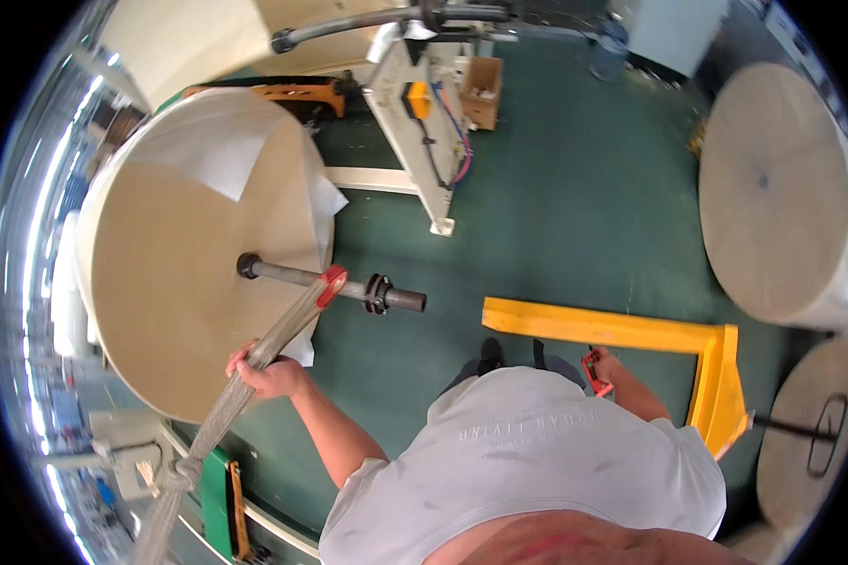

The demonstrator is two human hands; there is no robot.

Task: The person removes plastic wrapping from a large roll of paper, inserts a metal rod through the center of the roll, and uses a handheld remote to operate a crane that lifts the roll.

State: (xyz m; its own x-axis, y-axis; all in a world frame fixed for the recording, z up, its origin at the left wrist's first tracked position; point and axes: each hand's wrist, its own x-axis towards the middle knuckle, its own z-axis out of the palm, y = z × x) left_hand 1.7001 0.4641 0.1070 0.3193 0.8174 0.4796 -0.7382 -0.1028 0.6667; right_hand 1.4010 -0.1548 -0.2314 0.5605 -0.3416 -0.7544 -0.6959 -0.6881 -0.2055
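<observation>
My left hand (269, 374) is closed around a grey webbing lifting sling (224, 414). The sling's red loop end (330, 285) goes around a metal shaft (297, 275) with dark collars. That shaft sticks out of the middle of a large paper roll (170, 273) on the left. Down the sling, a knot or gathered bunch shows near the lower left. My right hand (609, 363), low at my right side, holds a small red hand-held remote control (594, 371) with dark parts. Its fingers are partly hidden behind the control.
A yellow pallet truck (612, 328) stands just ahead and to my right. Large rolls (773, 198) line the right side. Ahead is a white machine stand (410, 132) with cables, beside a cardboard box (481, 92). Another metal shaft (386, 19) crosses the top.
</observation>
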